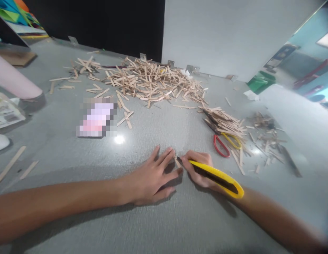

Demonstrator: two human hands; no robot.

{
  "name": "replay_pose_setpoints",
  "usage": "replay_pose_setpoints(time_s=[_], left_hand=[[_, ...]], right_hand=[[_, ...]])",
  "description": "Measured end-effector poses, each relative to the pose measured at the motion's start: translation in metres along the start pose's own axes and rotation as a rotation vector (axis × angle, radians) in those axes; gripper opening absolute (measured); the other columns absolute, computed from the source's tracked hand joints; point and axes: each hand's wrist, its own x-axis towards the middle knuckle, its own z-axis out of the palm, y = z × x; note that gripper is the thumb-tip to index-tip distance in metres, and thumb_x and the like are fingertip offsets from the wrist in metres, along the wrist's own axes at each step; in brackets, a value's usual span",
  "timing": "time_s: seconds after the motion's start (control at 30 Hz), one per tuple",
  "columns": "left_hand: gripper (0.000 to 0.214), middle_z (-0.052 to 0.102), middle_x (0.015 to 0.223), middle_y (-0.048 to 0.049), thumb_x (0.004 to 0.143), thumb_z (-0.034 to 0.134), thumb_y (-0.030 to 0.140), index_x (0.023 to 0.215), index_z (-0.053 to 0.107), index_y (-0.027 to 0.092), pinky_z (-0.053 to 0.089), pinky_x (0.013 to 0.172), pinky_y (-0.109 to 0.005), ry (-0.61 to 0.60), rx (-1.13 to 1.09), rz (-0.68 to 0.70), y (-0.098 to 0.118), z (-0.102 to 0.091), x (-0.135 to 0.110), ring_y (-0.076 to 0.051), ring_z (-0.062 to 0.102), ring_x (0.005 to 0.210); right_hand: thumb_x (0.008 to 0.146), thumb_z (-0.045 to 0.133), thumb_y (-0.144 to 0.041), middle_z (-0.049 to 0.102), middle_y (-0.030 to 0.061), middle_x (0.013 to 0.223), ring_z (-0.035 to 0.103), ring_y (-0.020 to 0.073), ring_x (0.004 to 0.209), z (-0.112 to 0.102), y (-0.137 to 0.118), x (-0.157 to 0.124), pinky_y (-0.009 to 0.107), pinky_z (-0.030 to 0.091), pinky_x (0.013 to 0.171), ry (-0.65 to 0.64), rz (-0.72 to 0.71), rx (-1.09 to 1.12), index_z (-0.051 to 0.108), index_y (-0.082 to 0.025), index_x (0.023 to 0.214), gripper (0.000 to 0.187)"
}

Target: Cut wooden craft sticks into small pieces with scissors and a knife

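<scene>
Left hand (150, 176): lay flat on the grey surface (164, 218), fingers spread apart, fingertips pinning a short wooden stick (177, 163)
Right hand (198, 169): closed around a yellow utility knife (217, 174) — blade tip met the stick just beside the left fingertips
Stick's place: front middle of the surface, between both hands, mostly hidden
Scissors (224, 143): red and yellow handles, just beyond the right hand, blades under a small heap (224, 120) of sticks
Large pile (153, 79): loose sticks — well apart, near the far wall
</scene>
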Motion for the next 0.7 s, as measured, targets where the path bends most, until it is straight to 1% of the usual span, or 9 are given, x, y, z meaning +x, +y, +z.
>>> replay_pose_setpoints(time_s=[0.17, 0.27, 0.3, 0.37, 0.43, 0.5, 0.53, 0.6, 0.7], left_hand=[[0.038, 0.041, 0.169, -0.0282, 0.107, 0.056, 0.033, 0.142, 0.06, 0.02, 0.022, 0.126, -0.081, 0.047, -0.027, 0.034, 0.0, -0.002, -0.002, -0.05, 0.026, 0.163], [0.025, 0.046, 0.167, -0.0238, 0.107, 0.055, 0.026, 0.129, 0.062, 0.018, 0.022, 0.133, -0.071, 0.126, -0.101, 0.029, 0.0, 0.001, -0.003, -0.041, 0.031, 0.164], [0.022, 0.051, 0.163, -0.0222, 0.107, 0.054, 0.024, 0.128, 0.06, 0.018, 0.022, 0.135, -0.067, 0.184, -0.129, 0.002, -0.001, 0.002, -0.002, -0.037, 0.036, 0.162], [0.023, 0.059, 0.154, -0.0193, 0.108, 0.056, 0.025, 0.13, 0.056, 0.019, 0.024, 0.136, -0.064, 0.326, -0.168, -0.117, -0.004, 0.006, -0.001, -0.033, 0.046, 0.156], [0.039, 0.061, 0.15, -0.0178, 0.106, 0.064, 0.037, 0.139, 0.052, 0.02, 0.026, 0.134, -0.067, 0.409, -0.18, -0.257, -0.007, 0.008, 0.0, -0.036, 0.047, 0.154], [0.055, 0.057, 0.155, -0.0166, 0.102, 0.07, 0.048, 0.146, 0.051, 0.022, 0.024, 0.133, -0.071, 0.372, -0.168, -0.326, -0.01, 0.01, 0.001, -0.041, 0.039, 0.158], [0.056, 0.054, 0.158, -0.0154, 0.102, 0.071, 0.049, 0.148, 0.053, 0.023, 0.022, 0.134, -0.072, 0.336, -0.162, -0.329, -0.011, 0.01, 0.002, -0.042, 0.034, 0.161], [0.048, 0.05, 0.163, -0.0122, 0.103, 0.068, 0.042, 0.147, 0.057, 0.026, 0.017, 0.135, -0.07, 0.277, -0.164, -0.317, -0.012, 0.009, 0.002, -0.04, 0.028, 0.164], [0.041, 0.049, 0.165, -0.0093, 0.102, 0.066, 0.034, 0.143, 0.061, 0.027, 0.015, 0.137, -0.067, 0.263, -0.207, -0.32, -0.011, 0.006, 0.002, -0.037, 0.027, 0.166]], right_hand=[[0.102, 0.057, -0.018, 0.064, -0.0019, 0.07, 0.057, 0.0103, 0.054, 0.0, 0.001, -0.005, 0.022, 0.045, 0.055, 0.054, -0.05, -0.001, 0.06, -0.021, 0.087, 0.015], [0.101, 0.059, -0.016, 0.066, -0.0013, 0.072, 0.06, 0.0102, 0.055, 0.0, 0.002, -0.005, 0.022, 0.045, 0.055, 0.029, -0.037, -0.002, 0.063, -0.021, 0.091, 0.012], [0.101, 0.059, -0.016, 0.067, -0.0013, 0.072, 0.06, 0.0101, 0.054, 0.0, 0.002, -0.004, 0.022, 0.044, 0.054, 0.026, -0.034, -0.004, 0.063, -0.021, 0.091, 0.012], [0.101, 0.06, -0.016, 0.066, -0.0015, 0.071, 0.059, 0.01, 0.053, 0.0, 0.001, -0.003, 0.022, 0.043, 0.053, 0.022, -0.03, -0.014, 0.064, -0.02, 0.091, 0.011], [0.1, 0.06, -0.016, 0.067, -0.0015, 0.07, 0.058, 0.0097, 0.052, 0.0, 0.0, -0.003, 0.022, 0.042, 0.052, 0.02, -0.021, -0.021, 0.065, -0.02, 0.091, 0.011], [0.1, 0.061, -0.017, 0.068, -0.0014, 0.07, 0.058, 0.0093, 0.052, -0.001, -0.001, -0.002, 0.022, 0.042, 0.051, 0.011, -0.006, -0.008, 0.067, -0.02, 0.093, 0.01], [0.1, 0.061, -0.017, 0.068, -0.0012, 0.071, 0.058, 0.0092, 0.053, -0.001, -0.002, -0.001, 0.022, 0.042, 0.051, 0.003, 0.005, 0.004, 0.067, -0.019, 0.094, 0.009], [0.101, 0.061, -0.019, 0.069, -0.0012, 0.071, 0.059, 0.0091, 0.053, -0.003, -0.003, 0.0, 0.022, 0.042, 0.052, -0.022, 0.029, 0.036, 0.068, -0.019, 0.093, 0.01], [0.103, 0.06, -0.022, 0.068, -0.0017, 0.069, 0.058, 0.0089, 0.053, -0.005, -0.005, 0.004, 0.022, 0.043, 0.053, -0.053, 0.071, 0.085, 0.067, -0.019, 0.088, 0.016]])
